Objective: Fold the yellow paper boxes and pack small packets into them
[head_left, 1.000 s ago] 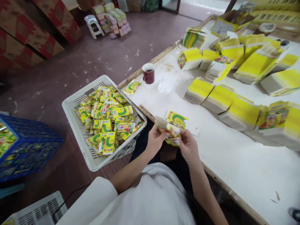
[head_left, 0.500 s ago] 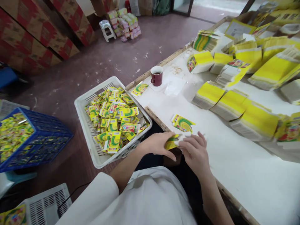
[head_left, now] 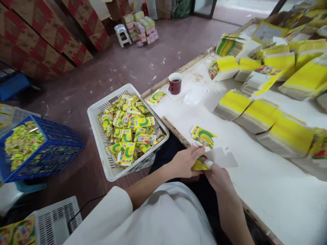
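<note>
Between my two hands, over the table's near edge, is a small yellow carton point(head_left: 200, 164) with white flaps. My left hand point(head_left: 184, 162) grips its left side, thumb and fingers bent around it. From the right, my right hand point(head_left: 219, 177) pinches the flap end, its fingertips partly hidden by the carton. Just beyond my hands a flat yellow-and-green carton point(head_left: 203, 136) lies on the white table point(head_left: 270, 197). Left of my arms, a white plastic basket point(head_left: 102, 149) holds a heap of similar small cartons point(head_left: 127, 129).
A maroon mug point(head_left: 175, 83) of dark liquid stands near the table's far-left edge, beside another flat carton point(head_left: 156, 97). Rows of bundled yellow cartons point(head_left: 235, 103) line the table's right side. A blue crate point(head_left: 58, 146) full of cartons stands at far left. Stacked cardboard boxes point(head_left: 43, 34) stand behind.
The carton in my hands has shifted slightly down and right in view. My right-hand fingers, raised and spread before, are now curled in on the flap end. The whole view has swung slightly.
</note>
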Tool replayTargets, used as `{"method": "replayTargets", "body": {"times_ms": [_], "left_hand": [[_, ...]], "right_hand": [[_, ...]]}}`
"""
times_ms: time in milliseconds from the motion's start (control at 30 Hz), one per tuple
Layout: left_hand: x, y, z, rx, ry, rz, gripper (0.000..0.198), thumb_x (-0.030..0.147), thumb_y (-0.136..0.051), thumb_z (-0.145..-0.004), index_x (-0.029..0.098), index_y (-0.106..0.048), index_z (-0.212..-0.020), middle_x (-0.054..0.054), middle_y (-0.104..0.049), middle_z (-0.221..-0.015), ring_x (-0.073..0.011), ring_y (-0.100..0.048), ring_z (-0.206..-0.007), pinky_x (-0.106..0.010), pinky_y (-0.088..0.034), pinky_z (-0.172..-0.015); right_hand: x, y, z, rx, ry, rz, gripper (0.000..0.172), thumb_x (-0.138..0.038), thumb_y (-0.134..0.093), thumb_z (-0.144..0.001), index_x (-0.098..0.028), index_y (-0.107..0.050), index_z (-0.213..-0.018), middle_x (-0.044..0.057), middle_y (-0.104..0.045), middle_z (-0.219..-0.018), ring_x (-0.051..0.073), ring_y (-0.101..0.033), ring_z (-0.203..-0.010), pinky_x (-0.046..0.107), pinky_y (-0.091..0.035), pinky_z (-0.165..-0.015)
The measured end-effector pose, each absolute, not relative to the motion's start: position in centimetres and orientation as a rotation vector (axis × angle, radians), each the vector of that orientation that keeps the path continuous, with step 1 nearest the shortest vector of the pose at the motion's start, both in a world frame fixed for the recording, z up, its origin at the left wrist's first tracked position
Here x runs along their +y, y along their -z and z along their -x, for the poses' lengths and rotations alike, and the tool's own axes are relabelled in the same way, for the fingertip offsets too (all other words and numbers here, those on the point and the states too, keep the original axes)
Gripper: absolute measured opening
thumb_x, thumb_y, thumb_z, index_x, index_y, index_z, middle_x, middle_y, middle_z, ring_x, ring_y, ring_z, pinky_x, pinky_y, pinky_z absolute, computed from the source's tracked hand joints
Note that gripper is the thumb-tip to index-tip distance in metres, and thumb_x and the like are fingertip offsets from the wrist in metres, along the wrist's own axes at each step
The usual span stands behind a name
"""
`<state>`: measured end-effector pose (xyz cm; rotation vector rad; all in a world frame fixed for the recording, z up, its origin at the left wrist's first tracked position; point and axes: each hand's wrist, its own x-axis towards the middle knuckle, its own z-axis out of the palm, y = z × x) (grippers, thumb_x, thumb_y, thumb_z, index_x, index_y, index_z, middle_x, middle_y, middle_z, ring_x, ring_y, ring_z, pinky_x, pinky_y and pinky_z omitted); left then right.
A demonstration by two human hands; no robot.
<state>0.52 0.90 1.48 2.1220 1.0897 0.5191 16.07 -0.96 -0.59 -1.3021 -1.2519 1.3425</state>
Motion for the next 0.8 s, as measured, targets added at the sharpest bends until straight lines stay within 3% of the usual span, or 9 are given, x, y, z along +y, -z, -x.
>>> {"method": "replayTargets", "body": {"times_ms": [200,267,333,467,533,600,800], "left_hand": [[0.4,-0.6,-0.5,1.112,-0.464,-1.909,0.075,0.032,-0.076,-0.070,0.023,-0.036,-0.133,-0.012,-0.061,-0.127,-0.0292,-0.067,-0.108,-0.040,-0.055,-0.089],[0.5,-0.2,-0.7,1.157,-0.457,-1.859,0.081,0.030,-0.074,-0.069,0.021,-0.030,-0.136,-0.013,-0.061,-0.123,-0.0300,-0.068,-0.105,-0.041,-0.056,-0.086],[0.6,0.0,-0.8,1.232,-0.539,-1.881,0.086,0.026,-0.073,-0.066,0.017,-0.027,-0.138,-0.018,-0.057,-0.129,-0.0337,-0.063,-0.114,-0.045,-0.054,-0.090],[0.9,0.1,-0.4,1.341,-0.611,-2.005,0.072,0.023,-0.073,-0.066,0.016,-0.042,-0.130,-0.020,-0.056,-0.132,-0.0369,-0.056,-0.125,-0.050,-0.047,-0.103],[1.3,-0.1,0.2,1.320,-0.567,-1.998,0.063,0.031,-0.075,-0.069,0.016,-0.050,-0.125,-0.017,-0.063,-0.125,-0.0353,-0.061,-0.118,-0.048,-0.048,-0.102],[1.7,-0.4,1.0,1.283,-0.519,-1.982,0.062,0.039,-0.077,-0.068,0.016,-0.056,-0.121,-0.016,-0.067,-0.122,-0.0347,-0.065,-0.113,-0.045,-0.050,-0.099],[2.9,-1.9,2.1,1.162,-0.314,-2.029,0.052,0.041,-0.079,-0.065,0.023,-0.064,-0.111,-0.004,-0.075,-0.102,-0.0277,-0.073,-0.093,-0.033,-0.053,-0.080]], "right_hand": [[-2.1,1.9,-17.0,-1.465,-1.149,1.259,0.056,-0.048,-0.050,-0.096,-0.026,-0.048,-0.147,0.012,-0.064,-0.137,0.030,-0.061,-0.127,0.051,-0.052,-0.105],[-2.4,2.3,-17.2,-1.636,-0.952,1.287,0.052,-0.038,-0.052,-0.095,-0.025,-0.050,-0.146,0.012,-0.062,-0.140,0.030,-0.060,-0.129,0.051,-0.049,-0.108],[-2.3,2.6,-17.3,-1.719,-0.768,1.298,0.046,-0.026,-0.048,-0.096,-0.027,-0.055,-0.142,0.010,-0.060,-0.142,0.028,-0.059,-0.130,0.049,-0.050,-0.108],[-1.7,3.1,-17.5,-1.756,-0.568,1.298,0.055,-0.018,-0.045,-0.095,-0.029,-0.045,-0.149,0.011,-0.048,-0.154,0.029,-0.050,-0.140,0.051,-0.048,-0.110],[-1.5,3.2,-17.7,-1.885,-0.603,1.291,0.058,-0.021,-0.048,-0.095,-0.028,-0.041,-0.152,0.013,-0.039,-0.159,0.032,-0.043,-0.145,0.052,-0.048,-0.109],[-1.4,3.3,-18.1,-2.032,-0.699,1.291,0.053,-0.023,-0.048,-0.095,-0.026,-0.047,-0.148,0.016,-0.035,-0.160,0.034,-0.044,-0.143,0.050,-0.052,-0.104],[-0.6,1.7,-20.3,-2.159,-0.985,1.188,0.032,-0.023,-0.048,-0.095,-0.028,-0.064,-0.123,0.012,-0.053,-0.142,0.030,-0.056,-0.133,0.044,-0.054,-0.100]]}}
